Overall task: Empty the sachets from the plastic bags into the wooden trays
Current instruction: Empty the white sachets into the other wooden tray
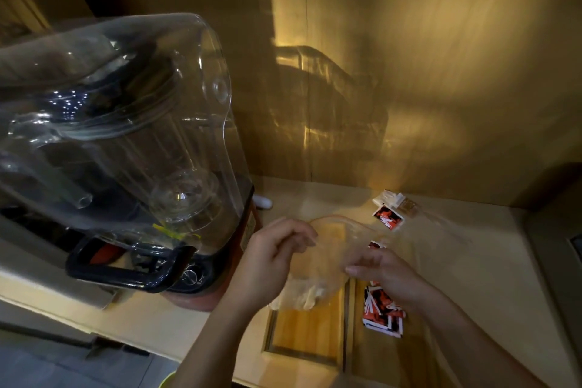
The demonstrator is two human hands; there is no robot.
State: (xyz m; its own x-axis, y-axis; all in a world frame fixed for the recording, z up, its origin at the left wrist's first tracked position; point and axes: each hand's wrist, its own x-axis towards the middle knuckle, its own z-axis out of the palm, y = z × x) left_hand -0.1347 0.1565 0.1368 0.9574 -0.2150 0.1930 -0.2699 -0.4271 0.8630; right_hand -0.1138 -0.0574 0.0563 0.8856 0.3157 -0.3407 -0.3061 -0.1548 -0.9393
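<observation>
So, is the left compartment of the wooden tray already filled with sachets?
No, the left compartment of the wooden tray shows bare wood, while the red sachets lie in the right one.

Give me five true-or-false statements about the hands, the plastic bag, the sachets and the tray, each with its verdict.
1. Both hands hold the clear plastic bag. True: the left hand and the right hand grip it above the wooden tray.
2. Red, black and white sachets lie in the tray's right compartment. True.
3. The tray's left compartment is full of sachets. False: bare wood shows there, with no sachets in view.
4. A blender under a clear cover stands left of the hands. True.
5. Every sachet is in the tray. False: one loose sachet lies on the counter beyond it, near the wall.
</observation>
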